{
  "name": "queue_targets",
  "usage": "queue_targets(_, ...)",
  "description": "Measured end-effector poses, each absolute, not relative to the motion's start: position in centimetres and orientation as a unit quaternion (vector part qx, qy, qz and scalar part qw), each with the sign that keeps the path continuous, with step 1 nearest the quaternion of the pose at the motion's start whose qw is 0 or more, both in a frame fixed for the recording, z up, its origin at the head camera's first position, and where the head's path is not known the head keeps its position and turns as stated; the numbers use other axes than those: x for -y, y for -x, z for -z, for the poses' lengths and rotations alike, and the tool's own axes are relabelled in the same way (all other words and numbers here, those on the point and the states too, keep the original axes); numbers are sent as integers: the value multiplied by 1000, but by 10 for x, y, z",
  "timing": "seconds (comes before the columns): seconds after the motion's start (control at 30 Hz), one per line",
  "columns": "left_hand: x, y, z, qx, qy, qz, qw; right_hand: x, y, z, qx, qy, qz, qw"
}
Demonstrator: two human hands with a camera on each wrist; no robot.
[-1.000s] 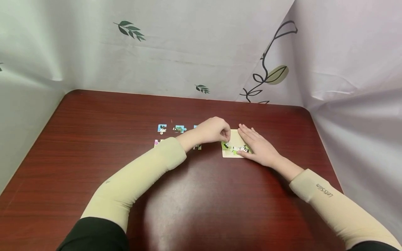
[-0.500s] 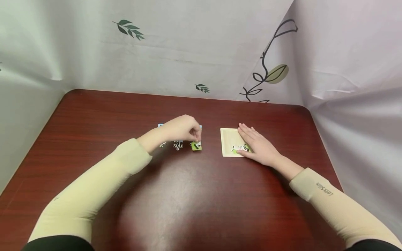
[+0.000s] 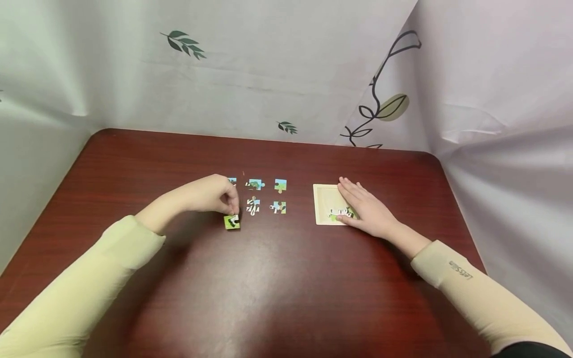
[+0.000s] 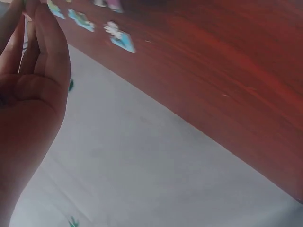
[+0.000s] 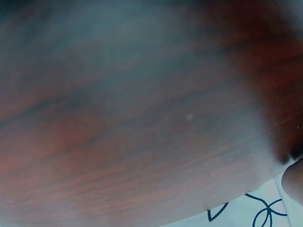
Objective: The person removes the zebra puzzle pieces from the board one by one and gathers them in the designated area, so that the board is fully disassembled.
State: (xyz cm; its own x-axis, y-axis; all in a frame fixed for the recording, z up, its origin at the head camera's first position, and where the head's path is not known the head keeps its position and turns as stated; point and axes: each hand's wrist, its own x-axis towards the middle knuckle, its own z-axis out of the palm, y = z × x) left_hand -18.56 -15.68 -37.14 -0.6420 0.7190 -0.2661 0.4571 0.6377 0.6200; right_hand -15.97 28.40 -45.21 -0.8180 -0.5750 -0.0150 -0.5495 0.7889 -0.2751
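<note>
Between left thumb and fingers, my left hand (image 3: 209, 194) pinches a green jigsaw piece (image 3: 232, 223) with black-and-white markings, at the left end of the loose pieces. The left wrist view has the same hand (image 4: 35, 75) at its left edge, its fingertips cut off by the frame. My right hand (image 3: 367, 209) lies with straight fingers on the right side of a pale square puzzle tray (image 3: 326, 193). A zebra-striped green piece (image 3: 341, 214) sits along the tray's lower part, partly under the right thumb. The right wrist view catches only a sliver of hand (image 5: 294, 182).
Loose jigsaw pieces lie in rows left of the tray: a blue-green one (image 3: 280, 185), another blue-green one (image 3: 255, 184), a striped one (image 3: 252, 205) and one with blue and green (image 3: 279, 207). The dark red table (image 3: 286, 278) meets a white curtain (image 3: 241, 74) behind.
My left hand has lifted the green piece out of the tray and carried it left, past the loose pieces. The right hand has stayed on the tray.
</note>
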Motion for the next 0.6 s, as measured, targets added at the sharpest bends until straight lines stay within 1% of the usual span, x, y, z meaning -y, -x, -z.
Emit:
queue_targets(0.3,176,171,385,-865,-315,-275,277,-284,159,449,-944,300,127,51)
queue_targets(0.6,173,166,396,-868,-310,-280,268,-284,159,450,-944,301,127,47)
